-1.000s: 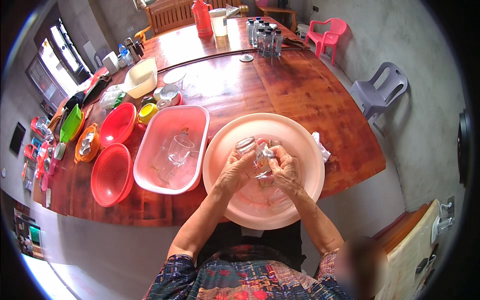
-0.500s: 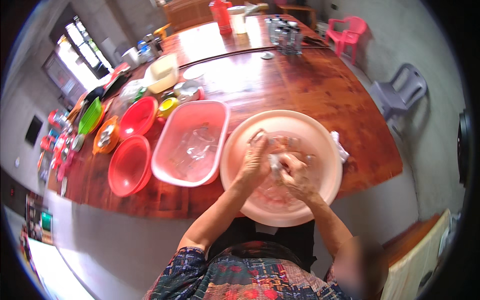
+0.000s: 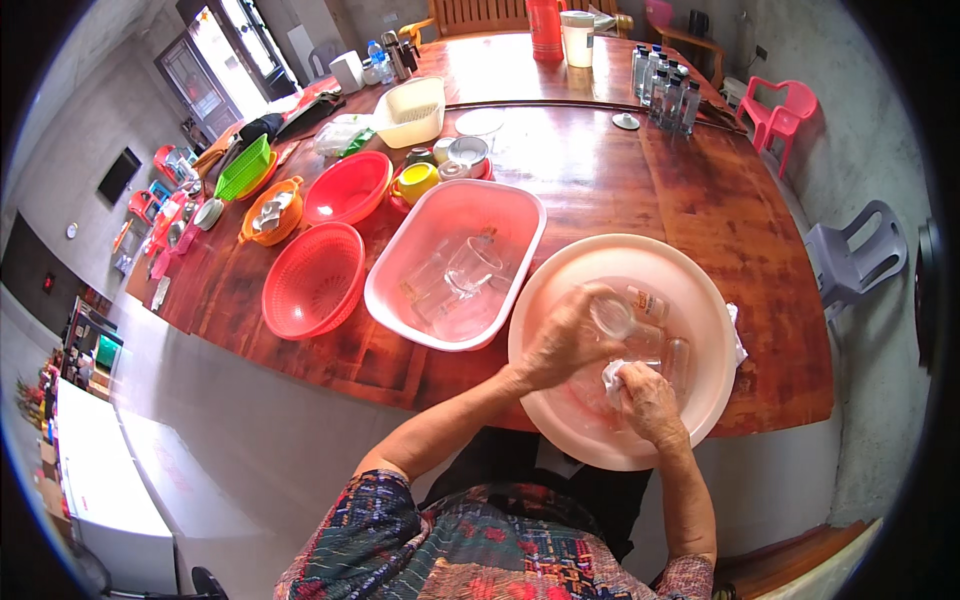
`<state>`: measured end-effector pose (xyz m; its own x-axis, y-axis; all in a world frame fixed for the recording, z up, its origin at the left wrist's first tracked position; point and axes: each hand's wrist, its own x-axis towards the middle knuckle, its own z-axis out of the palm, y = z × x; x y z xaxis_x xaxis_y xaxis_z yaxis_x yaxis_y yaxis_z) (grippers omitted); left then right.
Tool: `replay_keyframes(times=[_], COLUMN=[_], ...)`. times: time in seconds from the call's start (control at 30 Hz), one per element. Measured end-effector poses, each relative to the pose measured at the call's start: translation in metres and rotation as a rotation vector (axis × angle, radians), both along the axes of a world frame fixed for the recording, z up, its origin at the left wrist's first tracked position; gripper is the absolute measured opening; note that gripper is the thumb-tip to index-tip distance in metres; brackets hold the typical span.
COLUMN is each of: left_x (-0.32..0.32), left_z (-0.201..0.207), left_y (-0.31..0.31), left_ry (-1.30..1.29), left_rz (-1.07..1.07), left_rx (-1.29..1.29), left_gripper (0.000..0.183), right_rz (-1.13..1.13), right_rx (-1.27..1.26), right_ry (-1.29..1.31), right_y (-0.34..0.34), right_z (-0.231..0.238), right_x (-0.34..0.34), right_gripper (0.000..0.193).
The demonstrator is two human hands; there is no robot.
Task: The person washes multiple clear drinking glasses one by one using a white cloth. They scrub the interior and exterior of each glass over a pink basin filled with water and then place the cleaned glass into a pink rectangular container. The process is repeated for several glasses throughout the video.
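Over a wide pale-peach basin [image 3: 550,285], my left hand [image 3: 562,342] grips a clear drinking glass [image 3: 612,318], its round opening facing up toward me. My right hand [image 3: 650,402] is closed on a bunched white cloth [image 3: 613,379], just below the glass and apart from its rim. Several more clear glasses, one of them a tumbler [image 3: 678,362], lie on their sides in the basin beneath my hands. To the left, a pink rectangular tub [image 3: 410,220] contains several clear glasses, including a mug [image 3: 472,266].
Left of the tub are a red colander [image 3: 315,283], a red bowl [image 3: 350,187] and an orange basket [image 3: 273,213]. Small cups and a cream basket [image 3: 410,112] stand behind. Clear bottles [image 3: 668,95] and a red thermos [image 3: 546,30] occupy the far side. A grey chair [image 3: 856,255] is at right.
The view has swung left, so everything sits farther right. My hands, close together and blurred earlier, are now farther apart, with the glass tilted up in the left and the cloth in the right.
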<state>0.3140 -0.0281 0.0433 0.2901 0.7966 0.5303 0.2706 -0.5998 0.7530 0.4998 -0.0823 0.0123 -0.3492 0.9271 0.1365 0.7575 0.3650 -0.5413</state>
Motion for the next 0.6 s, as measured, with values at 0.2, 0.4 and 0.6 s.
replay_keyframes(times=[0.2, 0.4, 0.6], left_x=[-0.084, -0.155, -0.162], left_z=[0.041, 0.011, 0.000], left_y=[0.015, 0.025, 0.021], left_ry=[-0.289, 0.352, 0.535], left_rz=[0.124, 0.443, 0.275], left_rx=[-0.293, -0.204, -0.435], left_gripper=[0.054, 0.076, 0.063], right_rz=[-0.001, 0.036, 0.016], right_rx=[0.027, 0.011, -0.015], right_ry=[0.000, 0.032, 0.050], right_y=[-0.002, -0.002, -0.004], right_z=[-0.002, 0.004, 0.007], right_x=[-0.001, -0.007, -0.004], right_gripper=[0.013, 0.013, 0.015])
